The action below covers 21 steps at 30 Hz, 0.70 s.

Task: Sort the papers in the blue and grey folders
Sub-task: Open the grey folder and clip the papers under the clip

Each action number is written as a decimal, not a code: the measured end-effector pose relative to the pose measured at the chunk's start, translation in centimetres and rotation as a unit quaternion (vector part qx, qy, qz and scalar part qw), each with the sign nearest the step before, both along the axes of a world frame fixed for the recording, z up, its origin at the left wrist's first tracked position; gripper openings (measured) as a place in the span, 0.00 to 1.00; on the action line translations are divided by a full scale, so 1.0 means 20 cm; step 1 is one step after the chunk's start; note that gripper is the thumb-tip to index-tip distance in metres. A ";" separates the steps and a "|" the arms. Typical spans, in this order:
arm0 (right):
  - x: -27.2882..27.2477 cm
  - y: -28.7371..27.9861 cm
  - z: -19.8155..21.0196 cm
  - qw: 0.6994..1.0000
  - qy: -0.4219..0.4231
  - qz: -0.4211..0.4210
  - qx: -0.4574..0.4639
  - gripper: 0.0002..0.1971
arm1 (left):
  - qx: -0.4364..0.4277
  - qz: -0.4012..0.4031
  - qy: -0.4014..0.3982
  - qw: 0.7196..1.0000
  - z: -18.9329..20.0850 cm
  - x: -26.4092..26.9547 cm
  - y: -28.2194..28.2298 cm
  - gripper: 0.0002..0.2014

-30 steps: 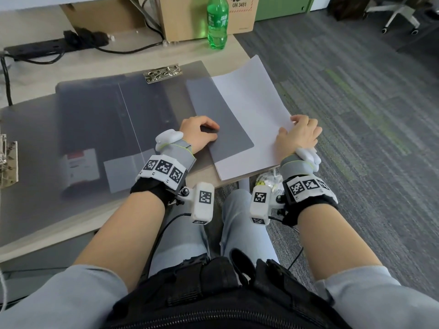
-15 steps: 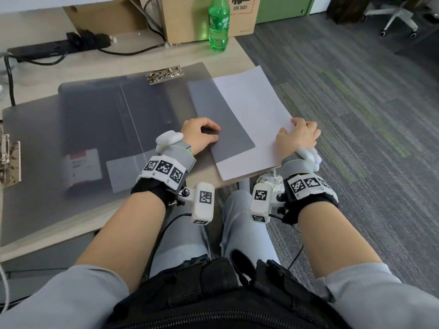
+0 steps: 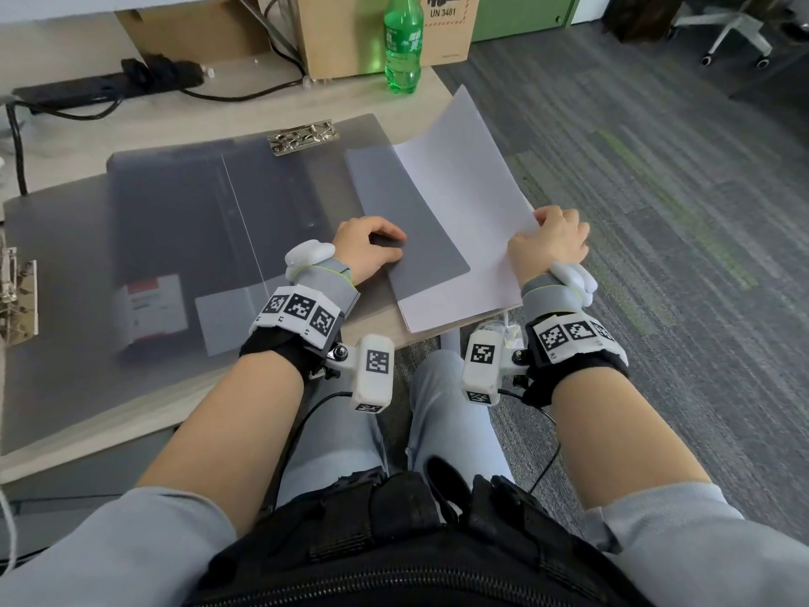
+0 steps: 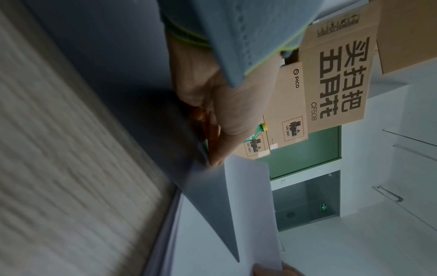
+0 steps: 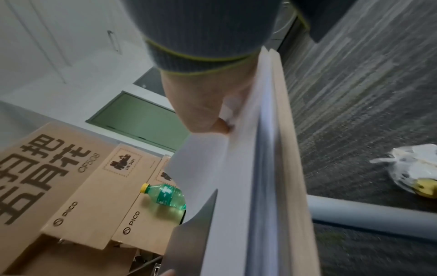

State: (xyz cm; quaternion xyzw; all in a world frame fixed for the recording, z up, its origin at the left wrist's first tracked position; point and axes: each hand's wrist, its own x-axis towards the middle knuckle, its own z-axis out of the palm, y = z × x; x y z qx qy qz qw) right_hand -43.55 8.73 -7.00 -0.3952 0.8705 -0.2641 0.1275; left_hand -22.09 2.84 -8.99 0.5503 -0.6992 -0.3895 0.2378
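An open grey folder [image 3: 197, 212] with a metal clip [image 3: 303, 137] lies on the table. At its right side a grey flap [image 3: 407, 212] covers part of a stack of white papers [image 3: 464, 181] that overhangs the table corner. My left hand [image 3: 372, 247] sits on the flap's near left edge, thumb on top and fingers curled, pinching it; the left wrist view shows the left hand [image 4: 212, 112] at the flap [image 4: 212, 205]. My right hand [image 3: 549, 238] grips the papers' right edge and holds it raised, so the sheets bow upward. In the right wrist view the right hand [image 5: 201, 104] pinches the papers [image 5: 212, 168].
A second grey folder [image 3: 43, 278] with its own clip [image 3: 17, 295] lies at the left. A green bottle [image 3: 402, 41], cardboard boxes [image 3: 350, 32] and a power strip [image 3: 109, 83] stand at the back. Carpet and an office chair [image 3: 735, 32] lie to the right.
My right hand has closed on the papers' right edge and lifted it; the sheets now curve up off the table. The left hand has stayed on the flap.
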 end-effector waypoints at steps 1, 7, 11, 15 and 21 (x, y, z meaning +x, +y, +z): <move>0.01 0.00 0.02 1.000 -0.011 0.018 0.005 0.17 | 0.002 0.000 0.003 1.000 0.00 0.00 0.00 0.12; 0.05 0.00 0.21 0.995 0.019 0.080 0.063 0.08 | 0.003 0.001 0.009 1.000 0.01 0.00 0.00 0.12; 0.08 0.04 0.38 0.989 0.079 0.121 0.041 0.09 | -0.007 0.001 0.025 1.000 0.03 0.00 0.01 0.12; 0.10 0.09 0.53 0.981 0.153 0.114 -0.023 0.07 | -0.008 -0.001 0.042 0.999 0.02 0.01 0.01 0.12; 0.11 0.16 0.60 0.957 0.150 0.047 -0.243 0.11 | 0.026 0.011 0.046 0.999 0.07 -0.01 0.01 0.16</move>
